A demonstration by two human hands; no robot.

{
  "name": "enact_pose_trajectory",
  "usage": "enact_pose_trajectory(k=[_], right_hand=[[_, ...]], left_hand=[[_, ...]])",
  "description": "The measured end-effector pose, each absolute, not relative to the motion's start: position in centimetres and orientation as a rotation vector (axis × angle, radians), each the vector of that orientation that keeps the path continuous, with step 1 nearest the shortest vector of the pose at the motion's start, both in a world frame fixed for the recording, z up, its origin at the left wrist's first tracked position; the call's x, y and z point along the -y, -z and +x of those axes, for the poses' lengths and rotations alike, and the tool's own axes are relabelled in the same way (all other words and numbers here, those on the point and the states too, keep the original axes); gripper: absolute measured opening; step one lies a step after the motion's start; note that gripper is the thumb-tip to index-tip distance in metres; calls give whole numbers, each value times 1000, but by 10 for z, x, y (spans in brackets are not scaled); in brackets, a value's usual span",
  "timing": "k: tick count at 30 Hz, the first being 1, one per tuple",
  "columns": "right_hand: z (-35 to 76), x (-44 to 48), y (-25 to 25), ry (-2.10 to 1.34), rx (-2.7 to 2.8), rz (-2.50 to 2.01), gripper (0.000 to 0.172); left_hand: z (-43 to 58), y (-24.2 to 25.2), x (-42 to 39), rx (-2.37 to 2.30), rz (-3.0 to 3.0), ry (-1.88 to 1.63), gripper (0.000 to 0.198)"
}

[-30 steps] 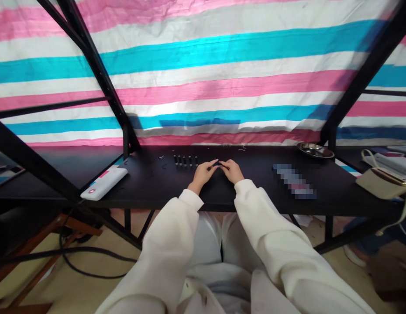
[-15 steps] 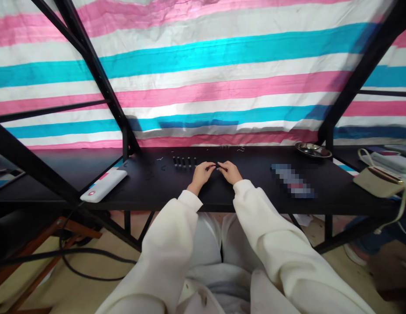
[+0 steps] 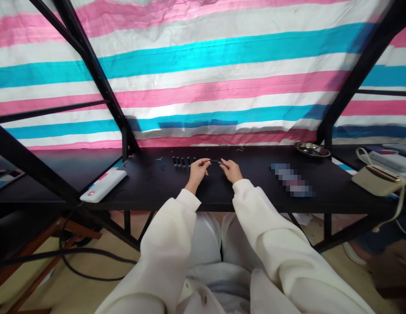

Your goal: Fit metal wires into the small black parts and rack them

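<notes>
Between my two hands stretches a small dark stick (image 3: 215, 161), level and just above the black table (image 3: 255, 196). My left hand (image 3: 197, 171) is closed, pinching its left end between thumb and fingers. At the other end, the fingertips of my right hand (image 3: 231, 170) pinch a light-tipped part of it. The stick's exact kind is too small to make out. Left of my left hand, several short black cylinders (image 3: 178, 162) with pale tops stand in a row; my fingers partly hide the rightmost.
Thin white scraps (image 3: 159, 158) and dark bits lie about the table. A white box-shaped device (image 3: 104, 186) is at left, a shiny metal dish (image 3: 311, 150) at back right. Farther right are a blurred-out object (image 3: 293, 180) and a beige pouch (image 3: 376, 179). Black frame posts flank the table.
My hands have moved slightly apart, the left one leftward. The dark stick now shows in the wider gap between my fingertips.
</notes>
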State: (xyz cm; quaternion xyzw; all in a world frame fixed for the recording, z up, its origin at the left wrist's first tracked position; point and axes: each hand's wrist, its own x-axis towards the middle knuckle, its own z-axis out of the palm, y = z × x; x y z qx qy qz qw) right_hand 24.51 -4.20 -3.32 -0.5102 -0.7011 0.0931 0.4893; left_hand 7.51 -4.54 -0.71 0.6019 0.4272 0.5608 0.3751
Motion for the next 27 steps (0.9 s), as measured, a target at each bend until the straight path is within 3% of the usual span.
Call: enact_pose_trajectory(k=[27], right_hand=[[249,42,34,-104,1635,-1331,39]], left_hand=[[77,6,49,-1019,1639,-1330,32]])
